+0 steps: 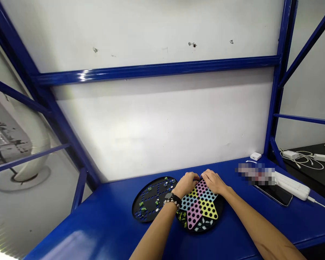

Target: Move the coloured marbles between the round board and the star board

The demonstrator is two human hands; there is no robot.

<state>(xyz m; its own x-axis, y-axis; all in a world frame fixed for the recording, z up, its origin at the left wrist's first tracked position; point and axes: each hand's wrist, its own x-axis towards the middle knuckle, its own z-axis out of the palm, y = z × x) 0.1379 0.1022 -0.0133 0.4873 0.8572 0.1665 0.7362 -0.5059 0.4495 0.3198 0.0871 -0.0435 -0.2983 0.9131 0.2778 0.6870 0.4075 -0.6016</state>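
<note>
A Chinese checkers board (199, 201) with a pink, yellow and blue star full of black holes lies on the blue table. Around the star, its black rim compartments hold green marbles (182, 217) and pale marbles (204, 224). Over the far left of this board is my left hand (187, 183), wearing a watch and beads at the wrist, its fingers curled. My right hand (213, 182) rests at the far right edge, fingers bent close to the left ones. What the fingertips hold is hidden. Left of it lies a round black tray (149, 196) with scattered glass marbles.
On the right of the blue table (111, 224) lie a phone (276, 195), a white power strip (292, 186) and a white adapter (255, 156). Blue metal bars (162, 68) frame a white wall behind. More chargers and cables (304, 159) sit on a dark surface beyond.
</note>
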